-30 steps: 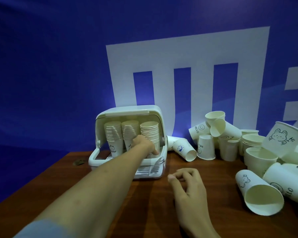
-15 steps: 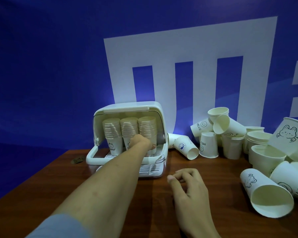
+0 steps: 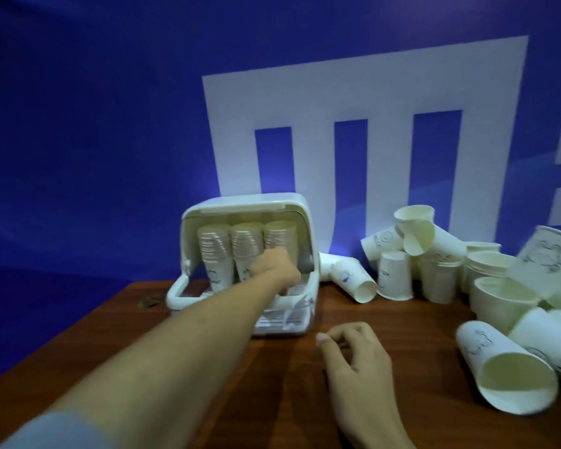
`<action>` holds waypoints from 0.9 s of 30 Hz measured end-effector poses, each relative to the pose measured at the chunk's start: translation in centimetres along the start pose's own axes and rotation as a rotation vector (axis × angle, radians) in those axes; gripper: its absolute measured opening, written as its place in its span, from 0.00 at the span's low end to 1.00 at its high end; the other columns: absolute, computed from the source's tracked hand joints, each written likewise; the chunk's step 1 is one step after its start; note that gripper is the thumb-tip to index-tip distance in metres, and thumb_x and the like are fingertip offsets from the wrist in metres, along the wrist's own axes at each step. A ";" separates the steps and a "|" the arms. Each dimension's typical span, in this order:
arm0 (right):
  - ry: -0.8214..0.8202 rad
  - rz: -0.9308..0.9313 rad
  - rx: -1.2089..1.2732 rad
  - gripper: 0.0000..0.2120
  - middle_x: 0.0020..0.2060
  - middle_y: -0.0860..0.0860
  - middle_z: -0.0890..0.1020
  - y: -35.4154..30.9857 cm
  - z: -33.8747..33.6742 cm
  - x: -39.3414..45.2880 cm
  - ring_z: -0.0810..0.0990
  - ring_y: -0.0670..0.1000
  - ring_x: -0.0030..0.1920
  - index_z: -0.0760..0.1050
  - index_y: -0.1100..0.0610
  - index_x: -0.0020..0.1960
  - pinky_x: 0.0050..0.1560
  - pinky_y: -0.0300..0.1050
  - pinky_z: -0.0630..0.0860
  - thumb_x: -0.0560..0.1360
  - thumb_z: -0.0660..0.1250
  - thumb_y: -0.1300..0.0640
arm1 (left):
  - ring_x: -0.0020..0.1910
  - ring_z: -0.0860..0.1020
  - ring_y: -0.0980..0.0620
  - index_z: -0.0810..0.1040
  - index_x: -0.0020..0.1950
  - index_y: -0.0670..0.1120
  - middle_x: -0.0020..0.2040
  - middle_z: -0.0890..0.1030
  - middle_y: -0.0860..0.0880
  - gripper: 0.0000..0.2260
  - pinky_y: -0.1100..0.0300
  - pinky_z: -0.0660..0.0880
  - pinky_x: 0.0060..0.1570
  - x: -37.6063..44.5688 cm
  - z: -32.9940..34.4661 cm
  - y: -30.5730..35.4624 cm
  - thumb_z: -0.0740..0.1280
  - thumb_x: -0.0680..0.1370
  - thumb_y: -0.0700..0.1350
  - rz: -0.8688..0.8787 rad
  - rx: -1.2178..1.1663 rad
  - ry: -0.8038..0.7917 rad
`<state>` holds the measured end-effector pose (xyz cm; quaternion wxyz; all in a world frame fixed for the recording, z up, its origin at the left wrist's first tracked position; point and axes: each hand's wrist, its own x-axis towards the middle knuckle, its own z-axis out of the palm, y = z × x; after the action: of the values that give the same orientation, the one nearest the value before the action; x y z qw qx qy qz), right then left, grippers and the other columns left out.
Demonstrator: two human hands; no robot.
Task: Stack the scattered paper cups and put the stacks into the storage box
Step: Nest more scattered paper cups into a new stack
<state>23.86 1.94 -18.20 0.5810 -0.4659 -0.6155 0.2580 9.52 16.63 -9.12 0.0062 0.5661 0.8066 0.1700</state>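
Note:
A white storage box stands open at the back of the wooden table, with three stacks of paper cups upright inside. My left hand reaches into the box and grips the lower part of the right stack, beside the middle stack and the left stack. My right hand rests on the table in front of the box, fingers loosely curled and holding nothing. Several loose white cups lie and stand in a heap to the right.
One cup lies on its side just right of the box. A large cup lies near the right front, mouth toward me. A small dark object sits at the table's left edge. A blue and white wall stands behind.
My left hand has pushed a little deeper into the box with the right stack. My right hand has stayed in place on the table.

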 end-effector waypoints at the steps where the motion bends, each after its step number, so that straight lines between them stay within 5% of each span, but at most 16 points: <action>1: 0.006 -0.004 -0.019 0.11 0.42 0.43 0.78 -0.1 0.0 0.0 0.78 0.46 0.46 0.77 0.49 0.35 0.50 0.49 0.75 0.75 0.70 0.49 | 0.58 0.85 0.43 0.83 0.57 0.43 0.56 0.86 0.45 0.10 0.56 0.76 0.47 -1.0 -0.8 0.7 0.71 0.78 0.46 0.058 0.043 0.053; 6: 0.044 0.054 -0.003 0.10 0.42 0.44 0.78 -0.4 -0.1 -0.2 0.78 0.47 0.47 0.76 0.49 0.35 0.52 0.50 0.76 0.72 0.64 0.45 | 0.40 0.76 0.38 0.72 0.35 0.44 0.34 0.74 0.46 0.12 0.56 0.64 0.35 -5.3 -3.1 4.4 0.67 0.75 0.48 0.363 0.010 0.315; 10: 0.048 0.049 -0.009 0.09 0.42 0.45 0.78 -0.4 -0.3 -0.3 0.78 0.47 0.46 0.75 0.48 0.35 0.50 0.48 0.75 0.74 0.65 0.49 | 0.44 0.78 0.39 0.74 0.41 0.47 0.40 0.78 0.46 0.11 0.55 0.66 0.40 -7.2 -1.8 7.4 0.64 0.79 0.52 0.557 -0.008 0.305; 13: 0.081 0.047 0.003 0.12 0.41 0.46 0.79 -0.6 -0.6 -0.2 0.77 0.44 0.45 0.76 0.49 0.35 0.48 0.45 0.74 0.76 0.68 0.57 | 0.58 0.80 0.37 0.75 0.54 0.45 0.54 0.81 0.42 0.12 0.54 0.68 0.46 -6.4 1.2 8.5 0.62 0.83 0.53 0.403 -0.075 0.130; 15: 0.129 0.051 0.046 0.12 0.39 0.46 0.79 -0.6 -1.0 0.0 0.78 0.45 0.43 0.77 0.52 0.35 0.45 0.41 0.73 0.76 0.68 0.59 | 0.66 0.78 0.37 0.71 0.68 0.42 0.66 0.79 0.41 0.19 0.51 0.70 0.52 -6.0 3.4 9.0 0.60 0.85 0.54 0.244 -0.173 0.054; 18: 0.246 0.102 0.157 0.12 0.36 0.48 0.80 -0.4 -1.7 0.5 0.77 0.47 0.40 0.76 0.54 0.34 0.41 0.39 0.70 0.76 0.66 0.62 | 0.69 0.77 0.37 0.62 0.75 0.40 0.71 0.77 0.41 0.30 0.48 0.73 0.60 -5.5 5.7 9.9 0.62 0.84 0.60 0.053 -0.310 -0.035; 24: 0.399 0.091 0.230 0.10 0.35 0.48 0.82 -0.2 -2.6 1.1 0.78 0.47 0.39 0.77 0.53 0.35 0.41 0.39 0.70 0.72 0.62 0.52 | 0.68 0.78 0.40 0.64 0.75 0.39 0.70 0.78 0.42 0.33 0.53 0.73 0.58 -5.3 7.1 11.3 0.67 0.80 0.59 -0.083 -0.513 -0.120; 27: 0.425 0.061 0.229 0.10 0.34 0.49 0.81 0.0 -2.8 1.6 0.78 0.47 0.39 0.77 0.53 0.35 0.40 0.36 0.69 0.72 0.62 0.53 | 0.55 0.83 0.45 0.75 0.67 0.43 0.56 0.83 0.47 0.28 0.58 0.75 0.48 -6.8 6.0 11.1 0.73 0.73 0.58 -0.073 -0.603 -0.224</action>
<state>26.72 2.67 -16.87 0.7384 -0.4591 -0.4320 0.2397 23.25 15.38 -12.92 0.2682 0.5246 0.7341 0.3377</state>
